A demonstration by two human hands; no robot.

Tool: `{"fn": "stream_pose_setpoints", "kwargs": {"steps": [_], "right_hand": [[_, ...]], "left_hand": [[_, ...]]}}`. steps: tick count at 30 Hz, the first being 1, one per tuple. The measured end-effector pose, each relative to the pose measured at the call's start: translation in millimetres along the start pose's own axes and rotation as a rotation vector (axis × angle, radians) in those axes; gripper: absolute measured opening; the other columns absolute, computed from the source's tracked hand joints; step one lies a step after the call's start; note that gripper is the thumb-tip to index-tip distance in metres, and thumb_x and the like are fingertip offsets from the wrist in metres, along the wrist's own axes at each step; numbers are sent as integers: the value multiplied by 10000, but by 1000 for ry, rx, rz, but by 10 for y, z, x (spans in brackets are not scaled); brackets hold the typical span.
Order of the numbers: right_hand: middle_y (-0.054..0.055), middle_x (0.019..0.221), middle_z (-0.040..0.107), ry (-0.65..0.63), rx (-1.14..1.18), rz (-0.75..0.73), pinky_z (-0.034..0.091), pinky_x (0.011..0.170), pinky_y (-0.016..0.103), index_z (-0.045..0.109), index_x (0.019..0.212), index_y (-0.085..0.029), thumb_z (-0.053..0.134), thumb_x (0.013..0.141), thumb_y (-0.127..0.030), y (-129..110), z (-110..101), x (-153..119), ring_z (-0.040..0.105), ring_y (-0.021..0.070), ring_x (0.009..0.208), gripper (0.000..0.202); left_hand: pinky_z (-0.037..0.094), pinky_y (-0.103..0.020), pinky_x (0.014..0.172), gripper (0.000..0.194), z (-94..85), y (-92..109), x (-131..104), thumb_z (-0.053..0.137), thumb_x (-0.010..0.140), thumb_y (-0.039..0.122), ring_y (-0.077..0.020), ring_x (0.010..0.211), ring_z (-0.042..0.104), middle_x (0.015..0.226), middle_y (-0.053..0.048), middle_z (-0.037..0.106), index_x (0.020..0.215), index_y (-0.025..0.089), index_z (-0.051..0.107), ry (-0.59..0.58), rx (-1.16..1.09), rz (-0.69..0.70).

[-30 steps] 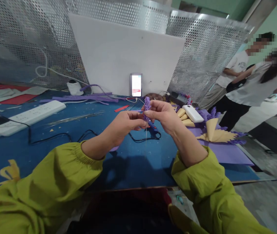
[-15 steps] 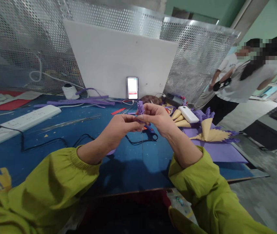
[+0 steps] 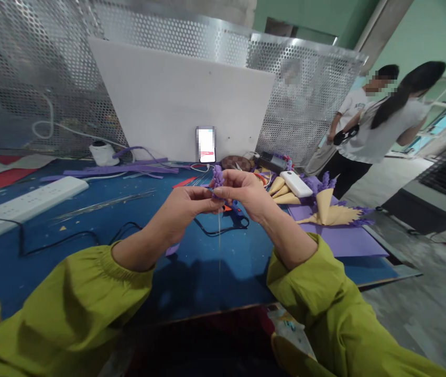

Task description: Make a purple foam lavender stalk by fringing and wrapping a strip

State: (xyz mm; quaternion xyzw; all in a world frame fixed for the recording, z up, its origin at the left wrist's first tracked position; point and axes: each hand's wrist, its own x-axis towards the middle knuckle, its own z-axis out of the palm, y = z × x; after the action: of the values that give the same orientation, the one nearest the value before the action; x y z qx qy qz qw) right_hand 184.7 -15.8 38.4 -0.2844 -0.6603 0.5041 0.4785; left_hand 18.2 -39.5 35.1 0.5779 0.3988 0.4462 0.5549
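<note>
Purple flower [image 3: 217, 176] at twelve o'clock! Left hand [image 3: 183, 203] pinches its base from eight, right hand [image 3: 248, 195] from three, stem [image 3: 219, 235] at six; assembly looks underway, next wanting steady pressure.

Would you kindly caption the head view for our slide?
Left hand and right hand hold a thin-stemmed purple flower spike over a blue tabletop.
</note>
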Motion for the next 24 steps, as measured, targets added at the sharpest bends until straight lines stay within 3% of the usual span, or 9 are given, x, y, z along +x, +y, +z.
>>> {"fn": "stream_pose_setpoints", "kwargs": {"steps": [6,13,19,22,24], "right_hand": [[-49,554,565,-45,6,13,353,468,215,635,796,-157,763,708,-303,4,-23,0,496,86,492,213],[-51,631,583,-20,37,11,370,480,200,645,841,-158,780,702,-333,42,6,-2,493,70,525,262],[-10,781,654,120,-77,38,425,514,183,638,895,-167,688,809,-451,21,47,7,604,84,631,301],[9,772,680,57,-115,138,439,510,180,614,833,-161,665,833,-473,48,83,-8,638,93,624,316],[16,741,690,-36,-120,195,437,490,181,608,798,-155,660,846,-435,101,112,-48,644,98,595,289]], "left_hand": [[488,-264,715,238,-20,-22,34,862,622,329,-145,713,634,752,-35,743,807,196,793,-76,21,-29],[485,-266,695,259,-24,-53,36,881,583,350,-144,694,628,720,-40,726,740,170,780,-8,-23,-10],[454,-228,591,265,-26,-10,75,882,584,340,-110,623,602,710,-17,705,728,162,748,185,-171,7],[438,-222,549,325,-27,-6,104,909,518,315,-103,600,583,689,9,678,732,154,724,307,-300,-19],[417,-224,517,352,-28,-37,119,913,491,305,-101,579,562,661,20,655,726,145,705,325,-371,-45]]}}
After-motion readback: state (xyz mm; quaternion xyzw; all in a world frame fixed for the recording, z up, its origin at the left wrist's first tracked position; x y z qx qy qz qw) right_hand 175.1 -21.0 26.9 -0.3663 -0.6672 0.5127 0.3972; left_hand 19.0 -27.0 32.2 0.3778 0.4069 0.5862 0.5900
